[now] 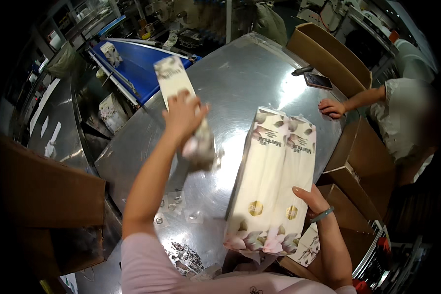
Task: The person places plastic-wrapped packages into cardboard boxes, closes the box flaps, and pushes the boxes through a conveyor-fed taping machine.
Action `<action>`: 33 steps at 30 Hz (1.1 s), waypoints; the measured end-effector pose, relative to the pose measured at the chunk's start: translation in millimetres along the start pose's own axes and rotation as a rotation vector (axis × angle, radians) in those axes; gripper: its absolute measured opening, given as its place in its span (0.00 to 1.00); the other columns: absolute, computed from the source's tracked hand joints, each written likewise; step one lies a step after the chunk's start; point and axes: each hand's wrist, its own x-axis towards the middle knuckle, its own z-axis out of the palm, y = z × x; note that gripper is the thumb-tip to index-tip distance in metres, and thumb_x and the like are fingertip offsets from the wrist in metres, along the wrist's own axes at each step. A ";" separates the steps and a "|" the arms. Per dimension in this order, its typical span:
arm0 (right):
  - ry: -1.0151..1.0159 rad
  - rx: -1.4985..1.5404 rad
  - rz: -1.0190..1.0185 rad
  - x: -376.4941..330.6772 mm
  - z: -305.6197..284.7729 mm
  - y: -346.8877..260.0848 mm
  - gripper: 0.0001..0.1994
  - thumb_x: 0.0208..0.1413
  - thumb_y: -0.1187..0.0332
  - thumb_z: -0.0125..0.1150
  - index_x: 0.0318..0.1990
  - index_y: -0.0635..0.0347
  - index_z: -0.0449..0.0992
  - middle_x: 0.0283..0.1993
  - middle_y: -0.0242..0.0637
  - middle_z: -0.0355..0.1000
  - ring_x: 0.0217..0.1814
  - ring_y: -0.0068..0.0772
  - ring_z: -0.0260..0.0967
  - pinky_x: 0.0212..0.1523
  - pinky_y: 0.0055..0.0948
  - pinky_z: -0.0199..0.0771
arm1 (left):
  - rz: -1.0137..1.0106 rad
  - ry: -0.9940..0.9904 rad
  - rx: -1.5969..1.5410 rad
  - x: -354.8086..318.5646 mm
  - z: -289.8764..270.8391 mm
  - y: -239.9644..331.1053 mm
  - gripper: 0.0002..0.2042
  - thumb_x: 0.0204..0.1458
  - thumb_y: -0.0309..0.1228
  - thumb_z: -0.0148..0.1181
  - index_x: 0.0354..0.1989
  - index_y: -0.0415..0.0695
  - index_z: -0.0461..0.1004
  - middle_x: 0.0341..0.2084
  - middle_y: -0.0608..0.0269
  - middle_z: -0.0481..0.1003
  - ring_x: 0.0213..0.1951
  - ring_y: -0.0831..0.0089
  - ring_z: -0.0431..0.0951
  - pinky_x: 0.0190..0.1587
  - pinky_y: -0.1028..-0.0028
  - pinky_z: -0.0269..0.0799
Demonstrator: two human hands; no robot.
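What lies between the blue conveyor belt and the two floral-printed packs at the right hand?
In the head view, the left hand is there, holding a single floral-printed pack, with the metal tabletop below them.

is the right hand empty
No, the right hand holds a pair of cream, flower-printed packs, with its thumb resting on their front.

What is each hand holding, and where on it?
The left hand holds a long cream floral-printed pack across its middle. The right hand holds two similar side-by-side packs by the right one's outer edge, thumb on its face.
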 end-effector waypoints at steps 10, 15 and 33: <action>-0.089 -0.064 0.125 15.3 -1.3 -5.4 0.33 0.50 0.63 0.62 0.61 0.66 0.55 0.56 0.41 0.64 0.55 0.30 0.64 0.54 0.30 0.65 | 0.102 -0.009 -0.650 -117.8 12.5 11.9 0.24 0.53 0.44 0.53 0.53 0.39 0.65 0.55 0.47 0.62 0.54 0.54 0.64 0.55 0.64 0.59; -0.063 0.123 0.254 9.1 -10.8 4.8 0.31 0.52 0.60 0.60 0.59 0.66 0.58 0.53 0.41 0.66 0.52 0.30 0.67 0.52 0.31 0.67 | -0.470 -0.883 -1.397 -130.2 30.3 -1.0 0.31 0.54 0.45 0.53 0.59 0.34 0.57 0.52 0.52 0.67 0.52 0.66 0.69 0.53 0.68 0.64; 0.046 -0.863 -0.788 -297.4 -94.3 47.5 0.25 0.50 0.57 0.62 0.53 0.62 0.68 0.51 0.39 0.69 0.53 0.37 0.66 0.53 0.34 0.65 | 0.053 -0.841 -1.592 -182.4 -49.9 165.5 0.35 0.44 0.44 0.64 0.57 0.36 0.60 0.49 0.55 0.70 0.48 0.67 0.73 0.49 0.68 0.70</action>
